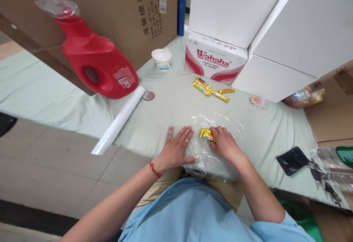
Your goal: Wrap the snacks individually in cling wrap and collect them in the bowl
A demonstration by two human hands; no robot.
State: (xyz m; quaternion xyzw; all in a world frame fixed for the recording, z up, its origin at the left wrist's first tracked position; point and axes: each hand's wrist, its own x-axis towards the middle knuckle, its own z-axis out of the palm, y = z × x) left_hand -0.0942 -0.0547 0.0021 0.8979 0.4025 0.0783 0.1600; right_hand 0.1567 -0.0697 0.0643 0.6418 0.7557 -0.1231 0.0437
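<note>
Blue shirt (190, 210) lies nearest. Left hand (175, 151), fingers spread, touches clear plastic (203, 158); right hand (226, 144) pinches a yellow packet (206, 134), long axis sideways, visible end pointing left.

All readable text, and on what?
"Wahaha®": white-and-red cardboard box
"PURIFIED WATER FOR DRINKING": same box
"温馨提示": large brown cardboard carton
Too small or blurred: remaining print on both, red plastic jug, white paper cup, glossy yellow packets, right-hand brown cardboard carton.

Rm btwn jug (103, 56) & bars (203, 88); box (215, 59) blks rear
</note>
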